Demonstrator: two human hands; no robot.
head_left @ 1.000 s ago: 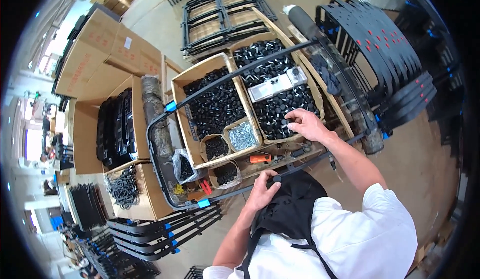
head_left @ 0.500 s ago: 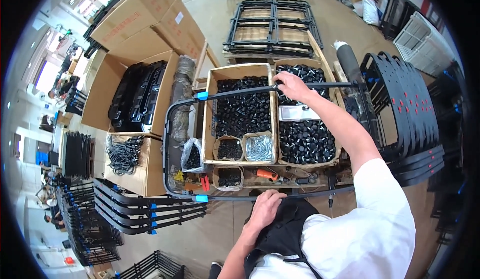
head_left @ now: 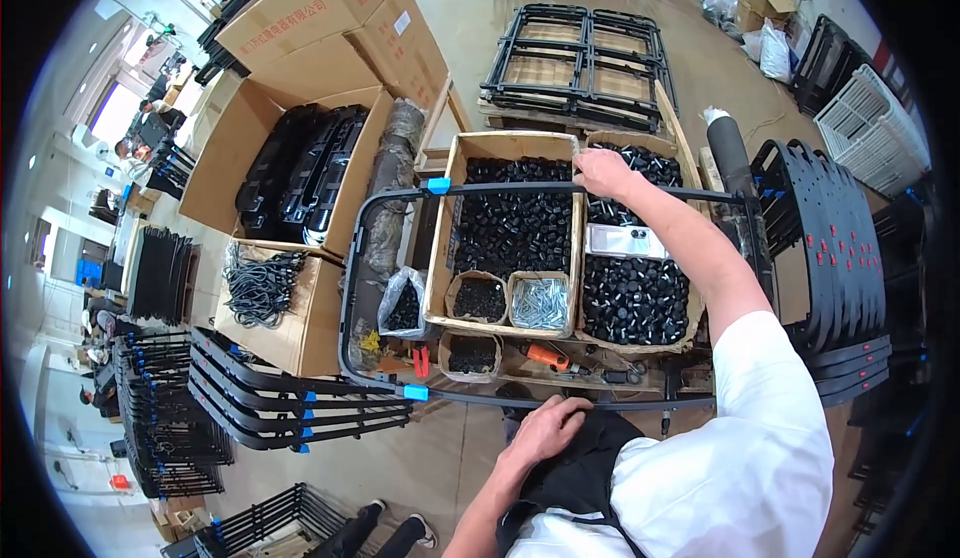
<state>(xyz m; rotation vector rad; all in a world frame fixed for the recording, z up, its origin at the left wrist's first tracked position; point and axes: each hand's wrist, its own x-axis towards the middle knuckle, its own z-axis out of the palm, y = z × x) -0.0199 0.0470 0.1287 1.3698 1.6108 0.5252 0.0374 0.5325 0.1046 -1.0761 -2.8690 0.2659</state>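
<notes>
A large black tubular frame (head_left: 352, 288) with rounded corners lies level across the worktable, with blue tape (head_left: 438, 186) on its far and near bars. My right hand (head_left: 605, 173) is at the far bar, fingers pinched at it above the divider of two parts bins. At the near bar, my left hand (head_left: 545, 430) has its fingers curled over the tube, thumb side hidden. Beneath the frame stand a wooden bin (head_left: 437, 258) of small black caps and a second bin (head_left: 690, 303) of black knobs with pale studs. A white phone-like case (head_left: 625, 241) lies on the knobs.
Small boxes hold silver screws (head_left: 540, 303) and black parts (head_left: 478, 300). An orange-handled tool (head_left: 548, 356) and red-handled pliers (head_left: 420, 362) lie along the near edge. Black racks (head_left: 845, 248) stand at right, stacked frames (head_left: 300, 398) at left. An open carton (head_left: 215, 173) holds black panels.
My view has shifted, so the table and frame appear farther right. Both hands stay at nearly the same spots on the frame. More of a person's dark-trousered legs shows at the lower edge.
</notes>
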